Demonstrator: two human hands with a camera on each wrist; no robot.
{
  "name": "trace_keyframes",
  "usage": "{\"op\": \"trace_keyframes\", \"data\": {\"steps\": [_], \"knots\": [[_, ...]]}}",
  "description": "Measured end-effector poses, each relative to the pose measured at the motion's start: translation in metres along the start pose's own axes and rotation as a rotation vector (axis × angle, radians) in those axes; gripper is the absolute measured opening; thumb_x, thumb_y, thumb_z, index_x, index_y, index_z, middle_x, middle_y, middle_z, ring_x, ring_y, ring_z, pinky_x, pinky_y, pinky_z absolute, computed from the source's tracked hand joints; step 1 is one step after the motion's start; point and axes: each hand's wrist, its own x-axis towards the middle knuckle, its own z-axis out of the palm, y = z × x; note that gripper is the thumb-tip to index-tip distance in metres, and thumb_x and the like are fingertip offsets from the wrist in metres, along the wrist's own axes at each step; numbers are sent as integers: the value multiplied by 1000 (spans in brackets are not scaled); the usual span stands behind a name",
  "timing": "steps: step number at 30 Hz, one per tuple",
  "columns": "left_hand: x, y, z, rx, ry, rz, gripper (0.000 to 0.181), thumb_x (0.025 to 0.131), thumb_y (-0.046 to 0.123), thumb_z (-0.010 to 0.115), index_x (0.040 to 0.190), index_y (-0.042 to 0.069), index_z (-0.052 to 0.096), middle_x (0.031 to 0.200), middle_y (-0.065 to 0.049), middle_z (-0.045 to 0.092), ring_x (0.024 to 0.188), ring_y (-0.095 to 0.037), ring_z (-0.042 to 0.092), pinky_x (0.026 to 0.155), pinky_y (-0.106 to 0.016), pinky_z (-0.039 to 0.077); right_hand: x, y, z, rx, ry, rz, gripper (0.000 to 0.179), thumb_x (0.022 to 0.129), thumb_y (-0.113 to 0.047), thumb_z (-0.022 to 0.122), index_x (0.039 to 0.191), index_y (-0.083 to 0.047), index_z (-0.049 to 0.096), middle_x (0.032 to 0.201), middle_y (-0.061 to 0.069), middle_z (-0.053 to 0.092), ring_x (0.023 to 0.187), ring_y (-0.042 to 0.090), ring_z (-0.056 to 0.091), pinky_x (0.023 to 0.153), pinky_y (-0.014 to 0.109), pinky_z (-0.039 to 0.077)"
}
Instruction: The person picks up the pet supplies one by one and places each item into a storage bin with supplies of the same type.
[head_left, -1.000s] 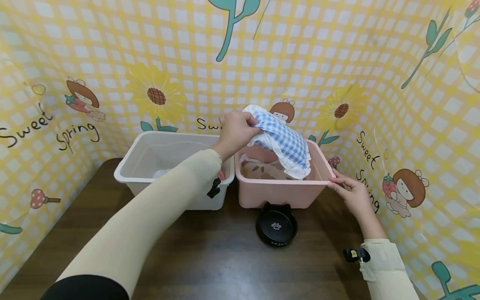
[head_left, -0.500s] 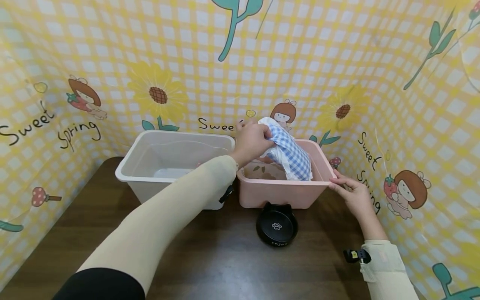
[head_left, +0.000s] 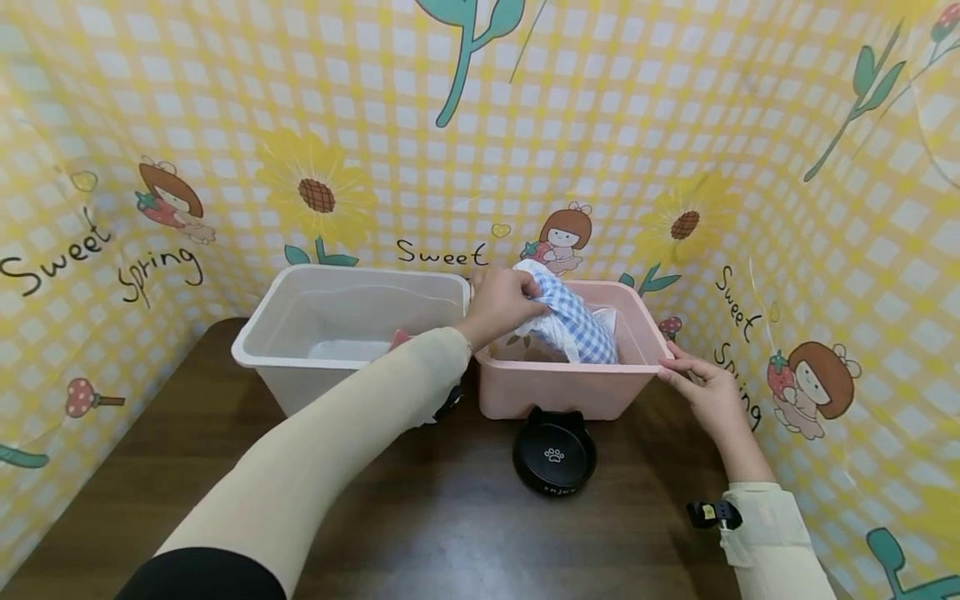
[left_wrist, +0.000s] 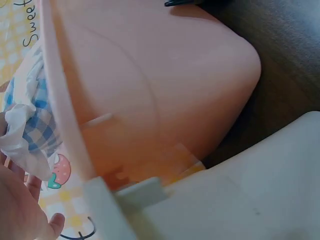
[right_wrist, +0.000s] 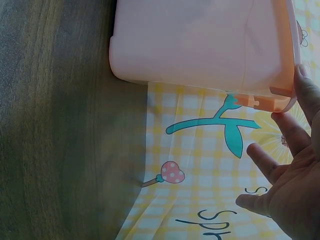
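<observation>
My left hand [head_left: 501, 307] pinches one end of a blue-and-white checked cloth piece [head_left: 576, 321] with frilled white edges. The cloth's lower end hangs inside the pink plastic bin [head_left: 562, 393], behind its front rim. In the left wrist view the cloth [left_wrist: 35, 117] shows beyond the pink rim, close to the fingers. At the bin's right front corner, my right hand [head_left: 705, 392] holds the rim between thumb and index finger. The right wrist view shows that hand [right_wrist: 295, 175] with its other fingers spread away from the bin. More patterned fabric lies partly hidden inside the bin.
A white plastic bin [head_left: 300, 385] stands directly left of the pink one, with a small red thing [head_left: 400, 337] inside. A black cat-eared bowl [head_left: 555, 458] with a paw print sits before the pink bin on the dark wooden table [head_left: 450, 533].
My left hand has moved right and then down, lowering the checked cloth deeper into the pink bin. The right hand has stayed at the bin's corner.
</observation>
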Motion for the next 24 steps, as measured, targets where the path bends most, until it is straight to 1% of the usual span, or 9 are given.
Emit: {"op": "trace_keyframes", "data": {"steps": [4,7,11,15,17,21,24], "knots": [[-5,-8,5,-2,-31,4,20,82,36,86,76,25,72,75,16,69,81,-6,63,112,-52,20,-1,1,1,8,-6,7,41,94,-37,75,121,-6,76,147,5,57,144,30,45,116,53,35],[-9,-12,7,13,-32,10,20,82,36,87,77,23,72,76,15,69,83,-7,63,112,-48,20,-2,1,2,11,-7,7,42,93,-38,76,120,-6,76,147,5,56,145,32,44,116,56,34],[-14,-14,7,94,-47,14,22,82,38,87,79,22,72,78,12,69,99,-14,61,114,-49,19,-3,2,2,12,-4,8,42,93,-38,76,121,-7,76,147,5,56,145,33,44,116,56,34],[-16,-16,5,187,-88,-5,24,82,43,86,81,23,71,81,13,69,121,-23,54,117,-56,16,-3,1,1,12,4,10,40,94,-37,75,121,-7,76,148,6,56,145,32,44,116,55,35],[-18,-17,3,204,-106,-24,24,82,43,85,80,24,71,81,13,69,130,-26,49,116,-59,15,-2,1,1,17,7,10,40,94,-36,75,121,-6,75,148,6,56,145,31,44,116,54,35],[-21,-17,0,228,-136,-51,24,83,45,84,79,25,70,82,13,67,136,-27,43,115,-61,13,-2,0,1,16,10,14,41,94,-36,75,122,-6,75,148,4,56,145,30,44,116,53,34],[-24,-19,-2,260,-152,-49,24,84,46,82,81,26,70,86,13,69,140,-29,41,115,-63,11,-2,0,1,9,10,13,42,95,-36,74,122,-5,74,148,3,56,144,29,45,117,52,34]]}}
